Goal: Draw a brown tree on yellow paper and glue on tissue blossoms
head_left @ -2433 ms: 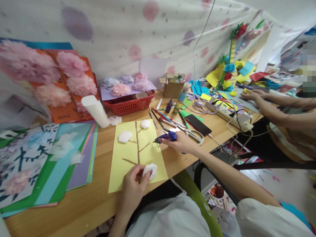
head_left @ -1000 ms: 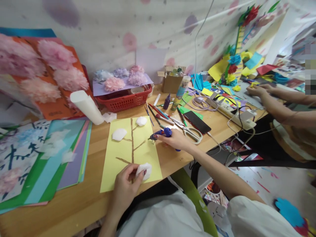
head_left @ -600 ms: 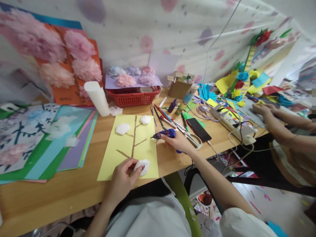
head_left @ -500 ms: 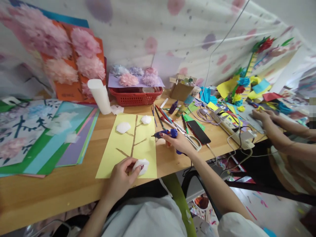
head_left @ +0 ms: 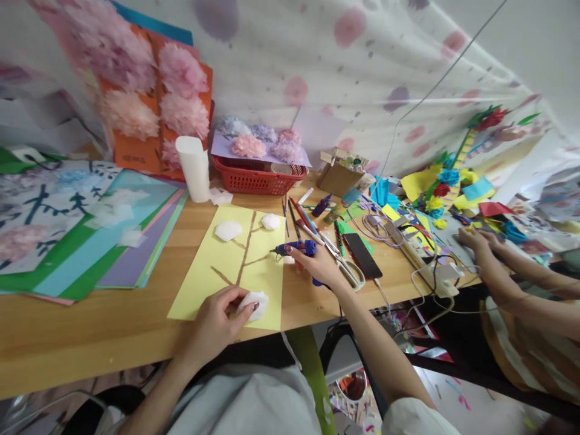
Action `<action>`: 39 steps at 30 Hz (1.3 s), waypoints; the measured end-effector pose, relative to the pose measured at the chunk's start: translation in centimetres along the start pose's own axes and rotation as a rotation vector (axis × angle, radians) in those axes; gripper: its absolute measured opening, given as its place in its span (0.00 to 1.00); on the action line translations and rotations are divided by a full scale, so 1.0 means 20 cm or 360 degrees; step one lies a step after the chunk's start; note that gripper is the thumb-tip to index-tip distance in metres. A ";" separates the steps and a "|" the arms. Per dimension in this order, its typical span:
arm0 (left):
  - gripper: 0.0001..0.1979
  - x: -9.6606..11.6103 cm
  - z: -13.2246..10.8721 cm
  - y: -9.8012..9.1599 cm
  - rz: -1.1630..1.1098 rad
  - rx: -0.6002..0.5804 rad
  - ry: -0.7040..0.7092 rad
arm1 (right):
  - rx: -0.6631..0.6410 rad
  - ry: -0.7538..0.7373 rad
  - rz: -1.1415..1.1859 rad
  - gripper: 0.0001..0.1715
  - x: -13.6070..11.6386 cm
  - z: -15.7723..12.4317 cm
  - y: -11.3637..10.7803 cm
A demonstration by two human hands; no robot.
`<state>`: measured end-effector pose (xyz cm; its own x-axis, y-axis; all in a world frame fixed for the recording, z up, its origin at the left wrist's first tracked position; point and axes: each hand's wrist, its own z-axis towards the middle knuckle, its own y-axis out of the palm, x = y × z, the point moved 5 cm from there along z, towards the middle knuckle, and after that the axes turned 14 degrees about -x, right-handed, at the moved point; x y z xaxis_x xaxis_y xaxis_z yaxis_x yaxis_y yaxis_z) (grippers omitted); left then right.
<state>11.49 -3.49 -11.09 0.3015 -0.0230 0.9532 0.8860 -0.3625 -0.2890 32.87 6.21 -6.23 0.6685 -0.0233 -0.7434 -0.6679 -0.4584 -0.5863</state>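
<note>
A yellow sheet of paper (head_left: 199,272) lies before me, bearing a brown branch drawing (head_left: 244,257) and two white paper pieces near its top, one on the left (head_left: 228,230) and one on the right (head_left: 270,222). My left hand (head_left: 222,317) pinches a third white paper piece (head_left: 256,305) over the sheet's lower edge. In my right hand (head_left: 321,266) is a blue glue gun (head_left: 294,248), its nozzle pointing left over the sheet's right side, close to a branch tip. My fingers partly cover the gun's handle.
A white paper roll (head_left: 194,172) and a red basket (head_left: 258,180) stand behind the sheet. Pens, scissors (head_left: 351,275), a phone (head_left: 362,255) and a power strip (head_left: 426,260) lie to the right. Coloured papers (head_left: 136,254) are stacked left. Another person's hands (head_left: 478,238) work at far right.
The view has shifted a little, so most of the table sits differently in the frame. The glue gun's nozzle is slightly nearer the branch tip. Both hands keep their holds.
</note>
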 end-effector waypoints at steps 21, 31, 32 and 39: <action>0.08 0.01 0.00 0.00 0.0010 -0.0009 -0.0002 | 0.0056 0.0136 -0.0121 0.27 0.00 -0.02 -0.02; 0.08 -0.01 0.00 0.00 -0.0001 0.0014 0.0011 | 0.0067 0.0069 -0.0163 0.29 0.00 -0.06 -0.04; 0.08 -0.01 0.00 0.00 0.0006 0.0015 0.0008 | 0.0084 0.0072 -0.0168 0.29 0.00 -0.06 -0.04; 0.08 -0.01 0.00 0.00 -0.0003 -0.0010 -0.0015 | 0.0100 0.0078 -0.0126 0.28 0.01 -0.08 -0.03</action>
<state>11.44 -3.56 -11.29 0.3031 -0.0138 0.9529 0.8844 -0.3682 -0.2867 33.87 5.06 -5.53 0.7344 -0.0335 -0.6779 -0.6304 -0.4038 -0.6630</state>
